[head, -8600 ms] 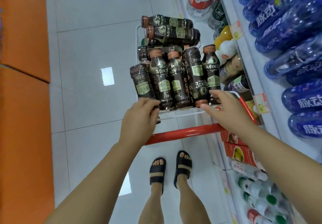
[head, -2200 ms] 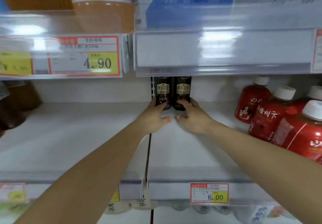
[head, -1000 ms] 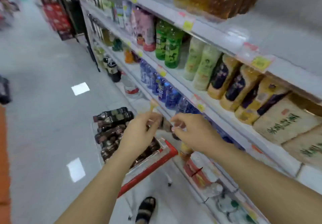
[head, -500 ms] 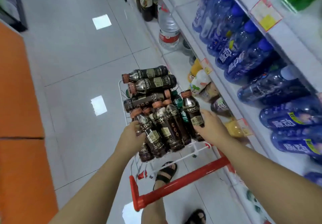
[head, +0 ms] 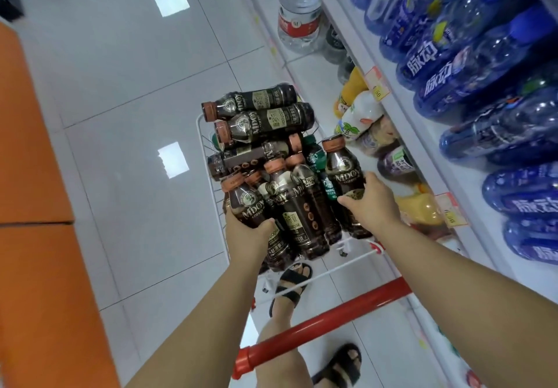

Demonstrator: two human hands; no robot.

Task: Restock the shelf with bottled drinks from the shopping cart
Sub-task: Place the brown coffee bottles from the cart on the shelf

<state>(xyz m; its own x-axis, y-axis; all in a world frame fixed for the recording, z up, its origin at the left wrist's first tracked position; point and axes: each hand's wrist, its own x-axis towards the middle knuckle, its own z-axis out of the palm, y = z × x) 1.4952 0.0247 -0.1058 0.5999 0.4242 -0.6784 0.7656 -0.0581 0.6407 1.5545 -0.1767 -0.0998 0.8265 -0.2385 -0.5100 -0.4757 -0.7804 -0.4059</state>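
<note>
The left hand (head: 249, 233) curls round one dark, copper-capped bottle (head: 244, 203), the right hand (head: 373, 203) round a second bottle (head: 341, 170); two flat bottles (head: 265, 110) lie beyond.

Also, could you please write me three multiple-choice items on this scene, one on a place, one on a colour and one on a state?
1. Where are the blue bottles? A in the cart; B on the shelf at the person's right; C on the floor.
2. What colour is the cart handle? A white; B green; C red.
3. What is the right hand doing? A gripping a coffee bottle; B resting on the handle; C hanging free.
Answers: 1 B, they fill the shelf beside the cart; 2 C, the bar is plainly red; 3 A, its fingers curl round the bottle's body.
</note>
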